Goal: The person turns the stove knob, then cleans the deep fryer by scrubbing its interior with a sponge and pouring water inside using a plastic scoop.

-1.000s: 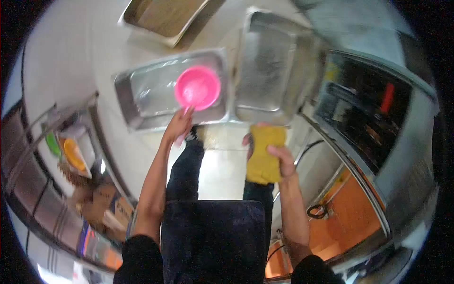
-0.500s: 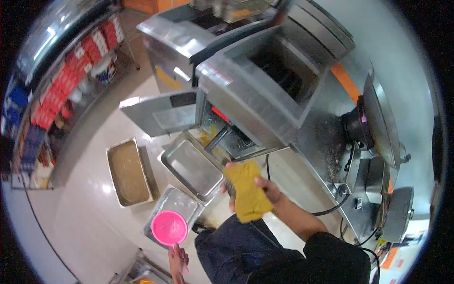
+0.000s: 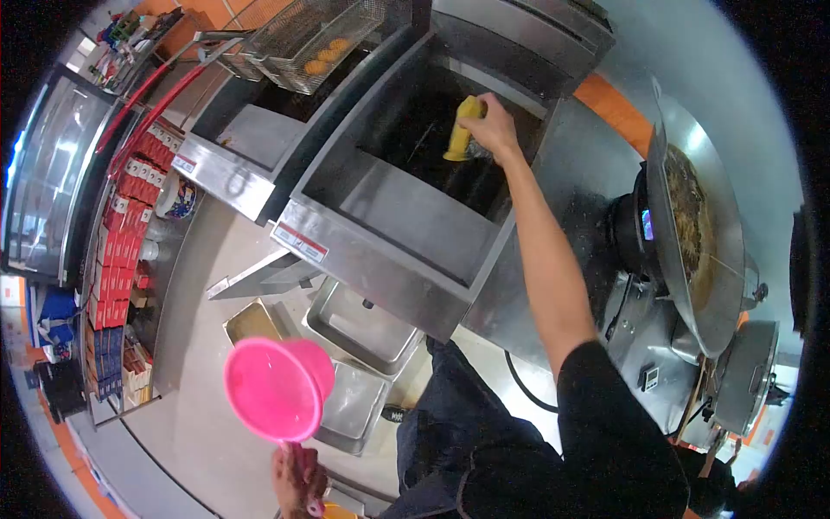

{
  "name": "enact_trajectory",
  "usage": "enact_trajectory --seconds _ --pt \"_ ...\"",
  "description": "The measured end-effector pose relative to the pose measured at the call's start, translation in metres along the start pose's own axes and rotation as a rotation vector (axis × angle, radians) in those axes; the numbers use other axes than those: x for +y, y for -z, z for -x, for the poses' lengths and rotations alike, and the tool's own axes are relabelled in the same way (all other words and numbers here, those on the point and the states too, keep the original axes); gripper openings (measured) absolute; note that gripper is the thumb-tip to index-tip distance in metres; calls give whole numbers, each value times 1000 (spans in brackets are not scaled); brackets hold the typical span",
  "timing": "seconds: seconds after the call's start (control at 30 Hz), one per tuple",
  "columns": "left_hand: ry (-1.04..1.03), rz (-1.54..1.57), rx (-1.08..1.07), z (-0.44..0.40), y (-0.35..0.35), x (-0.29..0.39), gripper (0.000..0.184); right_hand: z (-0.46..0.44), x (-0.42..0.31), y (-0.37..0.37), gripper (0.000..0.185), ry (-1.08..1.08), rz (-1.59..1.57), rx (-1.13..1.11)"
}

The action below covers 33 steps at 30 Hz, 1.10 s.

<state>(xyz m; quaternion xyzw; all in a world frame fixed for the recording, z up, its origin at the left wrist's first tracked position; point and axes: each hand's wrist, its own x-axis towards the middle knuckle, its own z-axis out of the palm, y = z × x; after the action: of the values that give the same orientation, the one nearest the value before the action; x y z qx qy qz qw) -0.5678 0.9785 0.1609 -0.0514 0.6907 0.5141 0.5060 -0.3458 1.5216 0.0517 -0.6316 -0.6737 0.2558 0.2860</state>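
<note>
My left hand (image 3: 296, 480), low in the view, is closed around the handle of a pink plastic dipper (image 3: 272, 389). The dipper's round bowl is tilted toward me over the floor pans. My right hand (image 3: 493, 130) reaches into the vat of a steel deep fryer (image 3: 389, 233), closed on a yellow cloth (image 3: 465, 130). A greyish, shiny bit shows beneath that hand; I cannot make out what it is. The vat's inside is dark around the cloth.
Steel pans (image 3: 363, 333) lie on the floor below the fryer's open door (image 3: 259, 277). On the left, a second fryer (image 3: 251, 147) carries wire baskets (image 3: 320, 52) with fried pieces. A large wok (image 3: 696, 233) stands right. Red boxes (image 3: 121, 259) fill a shelf.
My right hand has carried the yellow cloth up and forward from near my legs into the fryer vat. The pink dipper has come up closer to the camera. My view has tilted upward.
</note>
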Motion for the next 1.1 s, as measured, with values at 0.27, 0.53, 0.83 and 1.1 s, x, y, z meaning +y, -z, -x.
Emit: enact_trajectory --seconds 0.27,0.53,0.83,1.1 --pt "-79 -52 -215 -86 -126 120 27 -141 111 -80 41 219 921 -451" --pt "-241 -317 -189 -183 -246 168 26 -182 189 -132 50 341 994 -901" --pt "-493 -804 -523 -286 -332 166 38 -188 248 -149 28 895 601 -915" --pt "-457 -945 -574 -308 -356 160 39 -124 209 -159 36 1099 322 -980"
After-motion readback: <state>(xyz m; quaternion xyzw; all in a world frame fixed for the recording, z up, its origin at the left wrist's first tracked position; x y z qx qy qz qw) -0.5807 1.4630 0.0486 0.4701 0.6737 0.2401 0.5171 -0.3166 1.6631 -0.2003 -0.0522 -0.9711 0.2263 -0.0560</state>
